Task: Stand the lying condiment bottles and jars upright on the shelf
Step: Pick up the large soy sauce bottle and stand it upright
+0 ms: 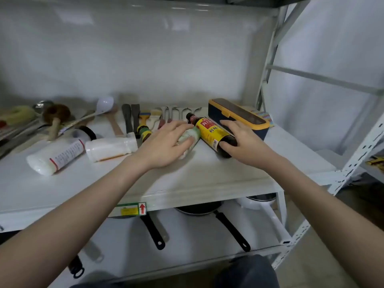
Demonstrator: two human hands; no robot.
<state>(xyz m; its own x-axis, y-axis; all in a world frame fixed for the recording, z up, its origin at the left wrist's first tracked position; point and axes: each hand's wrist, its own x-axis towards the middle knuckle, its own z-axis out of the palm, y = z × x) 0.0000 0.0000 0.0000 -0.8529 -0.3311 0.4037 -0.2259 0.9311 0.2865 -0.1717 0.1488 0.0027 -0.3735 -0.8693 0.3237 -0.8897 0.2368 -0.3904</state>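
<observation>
A dark soy sauce bottle (pixel 209 132) with a yellow label lies on the white shelf (pixel 197 173), cap pointing away. My right hand (pixel 243 142) wraps its base end. Beside it lies a pale green jar (pixel 192 137), and my left hand (pixel 166 144) rests over it with fingers curled on it. Left of that lie a white shaker bottle (pixel 110 148), a white jar with a black lid (pixel 60 152) and a small green-labelled bottle (pixel 144 132), partly hidden by my left hand.
Ladles, spatulas and brushes (pixel 133 117) lie along the back of the shelf. A navy and yellow box (pixel 239 117) sits right behind the soy bottle. Pans (pixel 199 208) rest on the lower shelf. The shelf's right post (pixel 361 150) stands close by.
</observation>
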